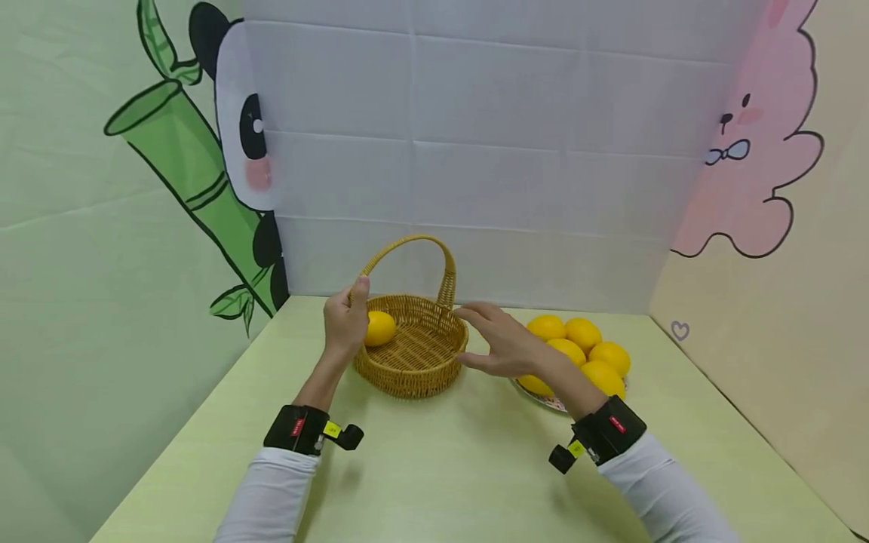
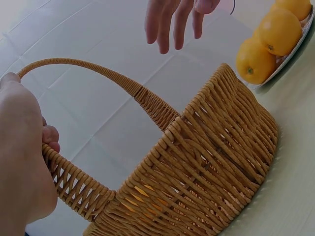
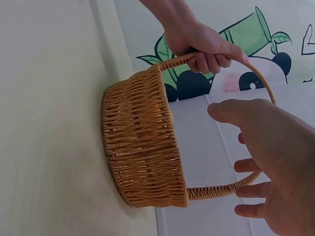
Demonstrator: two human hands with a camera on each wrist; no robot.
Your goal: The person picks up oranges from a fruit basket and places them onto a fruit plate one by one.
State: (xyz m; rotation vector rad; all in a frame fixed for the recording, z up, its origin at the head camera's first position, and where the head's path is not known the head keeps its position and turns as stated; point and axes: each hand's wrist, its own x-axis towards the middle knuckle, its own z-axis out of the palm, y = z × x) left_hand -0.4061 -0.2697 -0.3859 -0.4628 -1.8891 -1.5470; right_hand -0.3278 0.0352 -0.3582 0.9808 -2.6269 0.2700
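Observation:
A brown wicker basket (image 1: 410, 381) with a tall arched handle (image 1: 424, 238) stands upright on the table, and one yellow-orange fruit (image 1: 381, 329) lies inside at its left. My left hand (image 1: 346, 320) grips the left side of the handle, fingers curled round it and thumb pointing up along it, as the right wrist view also shows. At the basket's right rim is my right hand (image 1: 502, 343), thumb and fingers spread apart with nothing between them. Behind my right forearm, several yellow-orange fruits (image 1: 610, 357) are heaped on a patterned plate (image 1: 560, 407), partly hidden by that arm.
The pale table (image 1: 434, 467) runs up to a white cloth wall (image 1: 475, 188) close behind the basket. A green side wall (image 1: 81, 317) with a panda drawing bounds the left, a cream wall (image 1: 781, 362) with a pink animal drawing the right.

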